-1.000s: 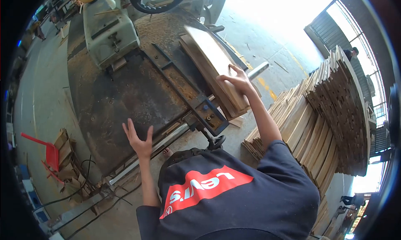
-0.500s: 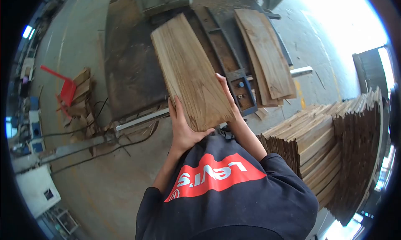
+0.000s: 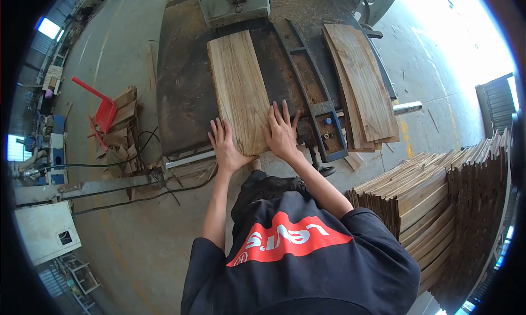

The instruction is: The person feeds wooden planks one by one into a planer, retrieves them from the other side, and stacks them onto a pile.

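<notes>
A wooden board [image 3: 236, 76] with a wavy grain lies flat on the dark machine table [image 3: 183, 90]. Its far end is close to the grey-green machine housing [image 3: 235, 8]. My left hand [image 3: 226, 150] is at the board's near left edge, fingers spread, thumb by the near end. On the opposite edge, my right hand [image 3: 282, 137] rests against the board with its fingers stretched out. A dark metal guide fence [image 3: 309, 84] runs along the table to the right of the board, apart from it.
Several boards [image 3: 364, 84] lie overlapped right of the fence. A tall stack of planks [image 3: 424, 205] stands at the lower right. On the floor to the left are a red dustpan [image 3: 106, 112], wood scraps [image 3: 123, 134] and cables [image 3: 131, 199]. Sawdust covers the table's far part.
The board has come down from a raised, tilted position in both hands to lie flat on the table. My hands have loosened from around it, and the fingers are now spread at its edges.
</notes>
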`<action>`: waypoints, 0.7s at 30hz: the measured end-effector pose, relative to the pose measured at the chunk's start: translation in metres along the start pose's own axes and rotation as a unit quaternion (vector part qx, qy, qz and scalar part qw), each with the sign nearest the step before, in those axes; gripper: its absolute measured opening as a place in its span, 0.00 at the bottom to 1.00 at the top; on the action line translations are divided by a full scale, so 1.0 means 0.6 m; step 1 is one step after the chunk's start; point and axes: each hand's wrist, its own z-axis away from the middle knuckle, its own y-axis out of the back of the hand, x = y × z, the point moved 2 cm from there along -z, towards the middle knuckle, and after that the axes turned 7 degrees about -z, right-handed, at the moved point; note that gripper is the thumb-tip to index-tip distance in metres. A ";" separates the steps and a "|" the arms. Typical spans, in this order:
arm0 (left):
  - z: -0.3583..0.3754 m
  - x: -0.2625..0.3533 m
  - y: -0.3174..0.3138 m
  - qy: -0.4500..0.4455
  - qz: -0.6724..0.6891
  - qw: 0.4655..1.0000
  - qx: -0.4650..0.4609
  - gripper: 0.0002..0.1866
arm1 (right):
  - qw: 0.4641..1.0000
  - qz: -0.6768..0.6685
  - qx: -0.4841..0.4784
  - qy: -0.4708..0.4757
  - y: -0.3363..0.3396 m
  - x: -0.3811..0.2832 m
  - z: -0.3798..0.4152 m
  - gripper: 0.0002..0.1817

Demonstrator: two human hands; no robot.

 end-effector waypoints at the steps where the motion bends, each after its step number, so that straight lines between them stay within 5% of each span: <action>1: -0.006 0.000 -0.002 -0.002 -0.006 1.000 0.011 0.80 | 1.000 0.028 -0.004 -0.010 -0.009 0.001 -0.007 0.35; 21: -0.142 -0.057 -0.007 -0.035 -0.013 0.999 0.032 0.86 | 0.998 0.044 0.038 -0.011 -0.067 0.013 -0.142 0.31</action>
